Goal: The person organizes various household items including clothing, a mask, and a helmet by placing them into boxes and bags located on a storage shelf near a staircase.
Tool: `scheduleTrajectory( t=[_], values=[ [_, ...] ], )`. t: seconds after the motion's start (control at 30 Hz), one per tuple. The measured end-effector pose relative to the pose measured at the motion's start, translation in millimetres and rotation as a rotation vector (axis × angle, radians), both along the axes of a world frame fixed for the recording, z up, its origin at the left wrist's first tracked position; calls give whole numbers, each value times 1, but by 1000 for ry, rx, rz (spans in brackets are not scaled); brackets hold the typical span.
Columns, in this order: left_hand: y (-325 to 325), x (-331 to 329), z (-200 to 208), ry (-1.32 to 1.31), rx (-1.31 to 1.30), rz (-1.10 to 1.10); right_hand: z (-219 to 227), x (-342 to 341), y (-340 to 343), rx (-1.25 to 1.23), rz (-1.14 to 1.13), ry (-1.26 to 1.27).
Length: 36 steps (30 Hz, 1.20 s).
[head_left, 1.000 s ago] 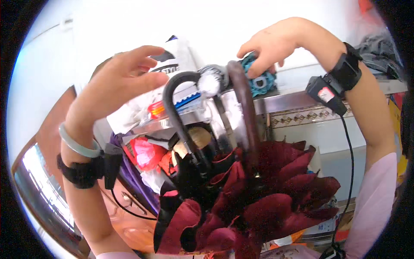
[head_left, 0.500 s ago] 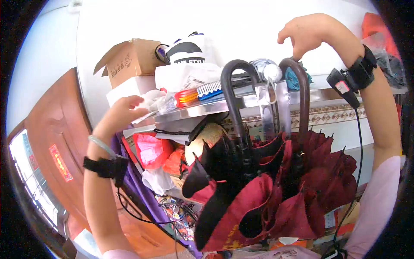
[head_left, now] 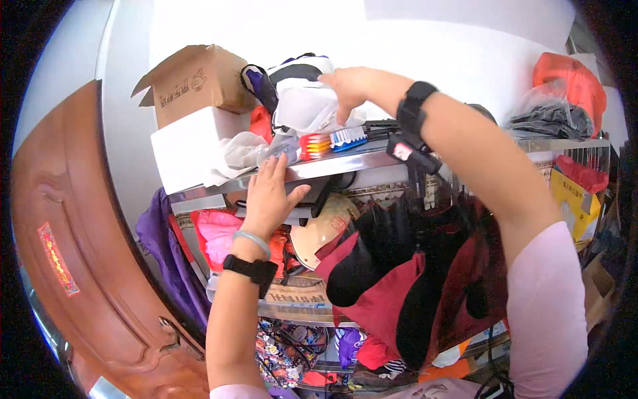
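Right hand [head_left: 349, 90] partly covers white bag [head_left: 299, 101]; sleeves [head_left: 548, 312] cut off.

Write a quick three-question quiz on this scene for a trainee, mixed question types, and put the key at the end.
1. True or false: The person's left hand has its fingers extended at the shiny metal shelf edge.

2. Which of these is nearest the person's right hand?
A. The yellow cardboard box
B. The white bag with a black patch
C. The purple cloth

3. What two colours show on the loosely folded umbrella fabric below the shelf edge?

Key: 1. True. 2. B. 3. Dark red and black.
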<state>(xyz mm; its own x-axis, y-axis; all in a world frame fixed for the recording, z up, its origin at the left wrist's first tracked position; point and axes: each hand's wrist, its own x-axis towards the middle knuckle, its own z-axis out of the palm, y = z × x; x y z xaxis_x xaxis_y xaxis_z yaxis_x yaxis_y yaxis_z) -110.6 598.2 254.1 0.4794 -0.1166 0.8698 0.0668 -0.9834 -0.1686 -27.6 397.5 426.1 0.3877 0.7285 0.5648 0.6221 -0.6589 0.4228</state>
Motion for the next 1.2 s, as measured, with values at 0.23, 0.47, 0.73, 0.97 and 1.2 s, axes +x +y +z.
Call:
scheduleTrajectory(
  t=[0.23,0.47,0.73,0.97,1.2],
  values=[
    [1,-3,0,-1,2,16,3,43,45,46,169,-124],
    [2,-3,-1,-9,-23,24,43,72,-7,657,100,-308],
    [12,-6,11,76,-273,-304,53,0,-53,982,408,-474],
    [-21,-43,19,-327,-838,-787,-7,-46,-32,681,689,-544],
    [-24,-78,-68,15,-1035,-947,-75,-82,-29,167,805,513]
  ],
)
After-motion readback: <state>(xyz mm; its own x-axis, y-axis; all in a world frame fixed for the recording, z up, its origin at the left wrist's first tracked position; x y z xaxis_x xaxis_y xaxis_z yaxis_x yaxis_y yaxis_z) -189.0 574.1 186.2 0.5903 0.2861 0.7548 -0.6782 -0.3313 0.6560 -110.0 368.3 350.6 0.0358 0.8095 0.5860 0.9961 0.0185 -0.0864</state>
